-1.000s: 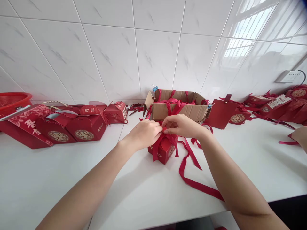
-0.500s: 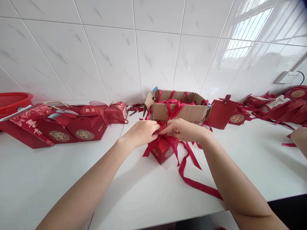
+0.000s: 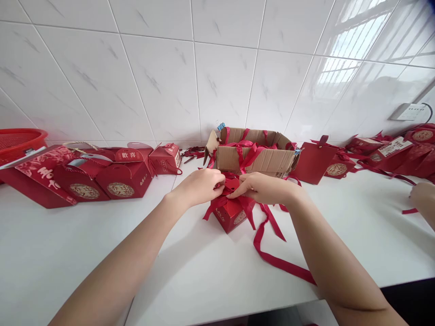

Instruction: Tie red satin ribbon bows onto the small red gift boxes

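Note:
A small red gift box (image 3: 228,218) with a gold emblem stands on the white table in front of me, one corner towards me. Red ribbon (image 3: 249,213) is tied in a bow on its top, and the tails hang over the sides. My left hand (image 3: 205,186) pinches the bow's left part with thumb and fingers. On the other side my right hand (image 3: 260,186) grips the ribbon, its index finger pointing at the knot. Fingers partly hide the bow. A long loose ribbon (image 3: 278,262) trails from behind the box towards my right forearm.
A cardboard box (image 3: 254,158) holding red ribbons stands behind, blue clips at its ends. Several red gift boxes (image 3: 124,179) and a red basket (image 3: 20,141) line the left. A red card (image 3: 311,162) and more boxes (image 3: 390,154) are right, near another person's hand (image 3: 423,199).
My hands have moved slightly apart at the bow, the right one a little to the right and lower. More of the box top shows between them. The other person's hand has shifted slightly.

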The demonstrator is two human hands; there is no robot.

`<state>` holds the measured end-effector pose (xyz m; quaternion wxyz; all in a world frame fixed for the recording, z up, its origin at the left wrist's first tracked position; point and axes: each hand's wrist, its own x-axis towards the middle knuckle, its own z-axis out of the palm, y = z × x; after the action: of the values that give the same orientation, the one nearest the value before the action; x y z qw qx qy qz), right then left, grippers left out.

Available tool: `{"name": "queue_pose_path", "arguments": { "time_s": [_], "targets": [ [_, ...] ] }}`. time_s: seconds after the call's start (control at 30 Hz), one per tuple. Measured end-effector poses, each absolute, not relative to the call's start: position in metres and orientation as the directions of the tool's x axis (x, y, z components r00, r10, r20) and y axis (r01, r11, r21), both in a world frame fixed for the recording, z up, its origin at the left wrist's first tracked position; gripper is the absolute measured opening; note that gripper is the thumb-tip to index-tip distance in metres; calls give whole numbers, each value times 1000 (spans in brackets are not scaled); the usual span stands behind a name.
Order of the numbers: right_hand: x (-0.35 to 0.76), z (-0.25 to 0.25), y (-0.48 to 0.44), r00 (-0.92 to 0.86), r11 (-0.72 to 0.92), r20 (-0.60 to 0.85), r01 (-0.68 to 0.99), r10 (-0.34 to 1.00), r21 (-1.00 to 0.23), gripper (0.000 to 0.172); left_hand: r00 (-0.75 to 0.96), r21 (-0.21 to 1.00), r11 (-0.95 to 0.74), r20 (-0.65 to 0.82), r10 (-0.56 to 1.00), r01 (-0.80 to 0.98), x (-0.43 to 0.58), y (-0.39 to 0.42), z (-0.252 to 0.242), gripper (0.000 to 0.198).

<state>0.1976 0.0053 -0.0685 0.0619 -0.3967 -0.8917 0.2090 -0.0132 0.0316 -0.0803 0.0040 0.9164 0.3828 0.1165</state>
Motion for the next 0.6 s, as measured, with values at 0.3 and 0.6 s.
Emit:
{"name": "queue_pose_path", "arguments": {
  "time_s": [0.3,0.6],
  "targets": [
    [198,-63,3,-652,586,5,677,758,-446,43,620,297,-653,208,757,697,-11,28,-83,8],
    [206,-58,4,-485,408,-75,801,871,-439,17,675,442,-671,179,716,595,-14,30,-80,10]
  ]
}}
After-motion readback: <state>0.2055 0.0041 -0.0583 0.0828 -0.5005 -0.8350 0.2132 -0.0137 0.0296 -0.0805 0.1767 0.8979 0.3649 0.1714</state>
